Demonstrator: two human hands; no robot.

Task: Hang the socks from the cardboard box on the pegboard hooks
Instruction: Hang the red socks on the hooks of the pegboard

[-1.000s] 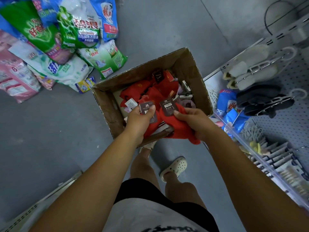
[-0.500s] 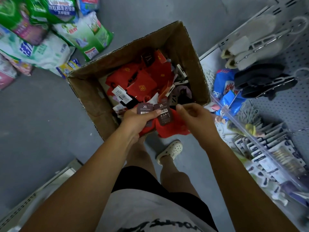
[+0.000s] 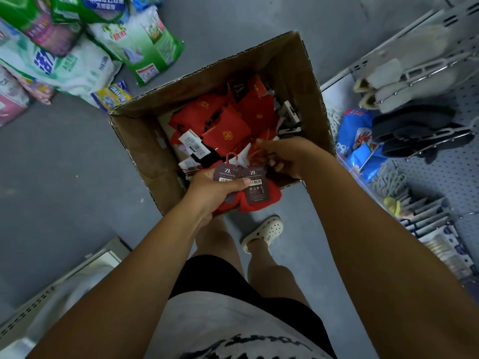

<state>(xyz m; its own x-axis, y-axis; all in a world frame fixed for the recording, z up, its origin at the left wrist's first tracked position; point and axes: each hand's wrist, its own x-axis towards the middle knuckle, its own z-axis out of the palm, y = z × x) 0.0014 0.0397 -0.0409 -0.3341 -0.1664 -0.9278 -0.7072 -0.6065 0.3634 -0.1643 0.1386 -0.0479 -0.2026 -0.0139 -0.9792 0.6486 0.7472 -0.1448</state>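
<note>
Your left hand [image 3: 212, 190] gripped two tagged red socks [image 3: 259, 200] over the near edge of the box [image 3: 298, 73], while your right hand [image 3: 287, 156], nearer the pegboard [image 3: 461, 172] on your right, curled among the rest, its hold too blurred to tell.

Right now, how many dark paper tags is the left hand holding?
2. The first tag lies under the thumb of the left hand; the second tag sits beside it toward the right hand, both over the red socks. More may be hidden underneath.
</note>
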